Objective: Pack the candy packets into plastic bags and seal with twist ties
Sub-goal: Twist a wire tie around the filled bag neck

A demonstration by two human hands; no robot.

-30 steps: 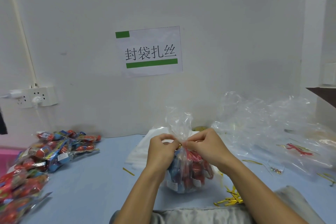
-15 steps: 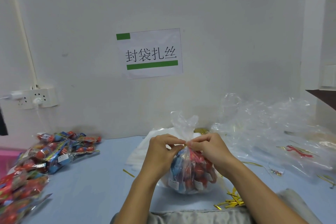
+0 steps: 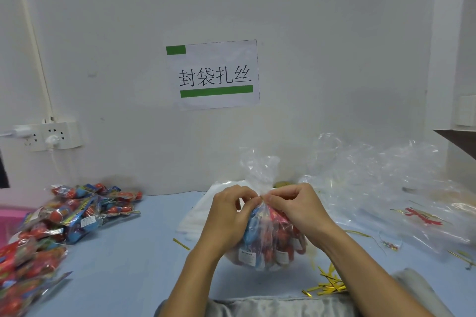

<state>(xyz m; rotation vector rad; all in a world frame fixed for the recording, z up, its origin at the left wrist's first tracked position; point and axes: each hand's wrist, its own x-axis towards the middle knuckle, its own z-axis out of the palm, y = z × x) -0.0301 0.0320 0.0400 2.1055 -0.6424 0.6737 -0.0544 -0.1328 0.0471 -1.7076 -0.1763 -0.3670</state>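
At the centre of the blue table (image 3: 123, 265) stands a clear plastic bag (image 3: 268, 239) filled with red and blue candy packets, its gathered top flaring upward toward 12 o'clock. The left hand (image 3: 226, 216) and right hand (image 3: 298, 211) meet at the bag's neck, fingertips of both pinching it where the film is bunched; whether a tie lies under the fingers cannot be told. A heap of loose candy packets (image 3: 64, 221) lies at 9 o'clock. Gold twist ties (image 3: 327, 287) lie scattered at 5 o'clock, just beside the bag. Crumpled empty bags (image 3: 386, 188) spread at 3 o'clock. A paper sign (image 3: 213, 74) hangs on the wall at 12 o'clock.
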